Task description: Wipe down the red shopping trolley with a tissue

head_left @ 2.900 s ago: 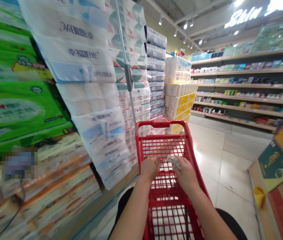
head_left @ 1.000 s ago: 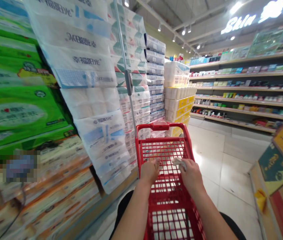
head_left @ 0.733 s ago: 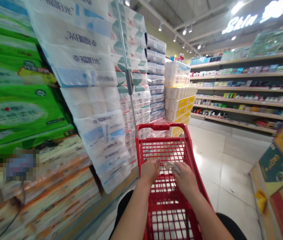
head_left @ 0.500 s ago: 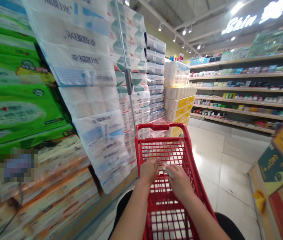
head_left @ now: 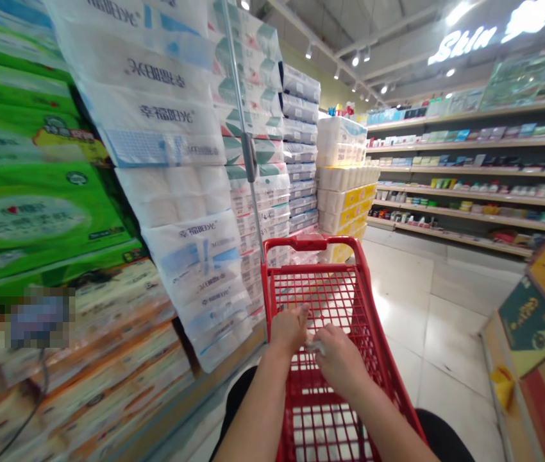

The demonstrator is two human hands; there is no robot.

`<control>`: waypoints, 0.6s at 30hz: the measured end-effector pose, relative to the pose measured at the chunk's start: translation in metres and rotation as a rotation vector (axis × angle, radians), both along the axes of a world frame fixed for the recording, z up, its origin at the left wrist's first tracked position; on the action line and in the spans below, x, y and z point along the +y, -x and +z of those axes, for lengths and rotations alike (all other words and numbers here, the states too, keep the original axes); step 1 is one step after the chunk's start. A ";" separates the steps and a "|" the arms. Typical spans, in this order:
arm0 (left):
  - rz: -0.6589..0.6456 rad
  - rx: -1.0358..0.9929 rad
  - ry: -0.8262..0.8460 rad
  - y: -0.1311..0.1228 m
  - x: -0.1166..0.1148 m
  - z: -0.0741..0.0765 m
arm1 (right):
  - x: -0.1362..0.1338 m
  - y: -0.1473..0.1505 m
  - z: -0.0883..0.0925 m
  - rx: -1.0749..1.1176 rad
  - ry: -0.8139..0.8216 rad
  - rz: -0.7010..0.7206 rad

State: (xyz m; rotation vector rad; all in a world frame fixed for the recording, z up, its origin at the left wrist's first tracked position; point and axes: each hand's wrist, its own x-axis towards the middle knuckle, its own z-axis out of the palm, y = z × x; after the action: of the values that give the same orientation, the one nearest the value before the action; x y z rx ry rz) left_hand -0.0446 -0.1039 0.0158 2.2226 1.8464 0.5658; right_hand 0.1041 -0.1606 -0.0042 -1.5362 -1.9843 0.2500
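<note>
Both hands are close together over the basket of a red shopping cart [head_left: 313, 244]. My left hand [head_left: 288, 332] is closed, its thumb pointing up and forward; whatever its fingers hold is hidden. Close against it, my right hand [head_left: 337, 354] has its fingers curled in a pinch. A small whitish crumpled piece [head_left: 317, 345] shows at the right fingertips, between the two hands. Its kind is too small to make out. Beneath the hands runs the red grid of the cart, with pale floor showing through it.
Tall stacks of packaged toilet rolls [head_left: 176, 192] and green tissue packs [head_left: 36, 199] line the left side, behind a thin metal pole [head_left: 248, 157]. Shelves of small goods [head_left: 465, 170] stand at the back right. Cartons [head_left: 532, 327] rise at the right edge beside the tiled floor [head_left: 440, 333].
My right hand has shifted slightly left, nearer my left hand, and its fingers have curled in more. The left hand, cart and surroundings stay almost the same.
</note>
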 end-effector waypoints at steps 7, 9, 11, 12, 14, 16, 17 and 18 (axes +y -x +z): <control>-0.017 -0.029 -0.023 0.000 0.001 -0.002 | 0.007 -0.013 0.000 0.006 -0.091 -0.145; -0.023 -0.023 -0.025 0.000 0.002 -0.003 | 0.005 -0.005 -0.002 0.002 -0.080 0.029; -0.028 -0.018 -0.029 0.001 0.003 -0.005 | 0.006 -0.005 -0.002 0.027 -0.092 0.074; -0.028 -0.017 -0.031 0.001 0.003 -0.006 | 0.009 -0.010 -0.002 0.047 -0.110 0.023; -0.023 -0.023 -0.036 0.001 0.003 -0.006 | 0.016 -0.024 -0.001 0.080 -0.167 -0.159; -0.017 -0.031 -0.036 0.001 0.003 -0.005 | 0.021 -0.034 -0.002 0.079 -0.208 -0.281; -0.017 -0.033 -0.038 0.001 0.002 -0.005 | 0.021 -0.034 -0.004 0.070 -0.211 -0.282; -0.018 -0.035 -0.040 0.001 0.002 -0.005 | 0.021 -0.029 -0.006 0.061 -0.204 -0.242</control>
State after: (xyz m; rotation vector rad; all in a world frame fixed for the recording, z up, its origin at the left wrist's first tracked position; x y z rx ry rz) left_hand -0.0458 -0.1015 0.0112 2.2374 1.8125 0.6393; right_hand 0.1333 -0.1401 -0.0106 -1.5953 -1.7003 -0.0057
